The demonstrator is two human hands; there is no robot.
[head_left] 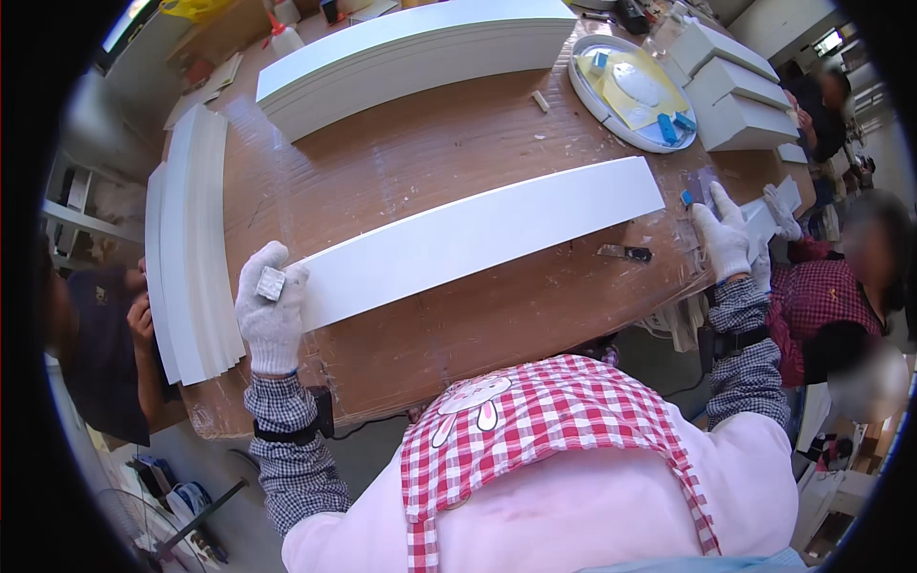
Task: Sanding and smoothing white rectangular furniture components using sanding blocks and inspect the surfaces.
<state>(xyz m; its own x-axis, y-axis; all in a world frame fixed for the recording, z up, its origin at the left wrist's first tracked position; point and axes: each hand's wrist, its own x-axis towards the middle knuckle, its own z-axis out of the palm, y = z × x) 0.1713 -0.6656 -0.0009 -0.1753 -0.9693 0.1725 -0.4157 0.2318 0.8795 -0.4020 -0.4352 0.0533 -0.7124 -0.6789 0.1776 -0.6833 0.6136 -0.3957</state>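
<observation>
A long white board (478,239) lies slantwise across the brown table in front of me. My left hand (270,320), in a white knit glove, is at the board's left end. Its fingers are closed on a small grey-white block (271,284), and the thumb side touches the board. My right hand (724,237), also gloved, is at the table's right edge, apart from the board. Its thumb and forefinger are spread, with nothing visible between them. Beside its fingertips are a small blue block (687,198) and a greyish-purple flat piece (705,181).
White boards are stacked at the back (420,72) and left (196,258). A round white tray (585,91) holds blue blocks and yellow sheet. White box-like pieces (735,95) stand back right. A black-handled blade tool (626,252) lies near the board. Co-workers are at both sides.
</observation>
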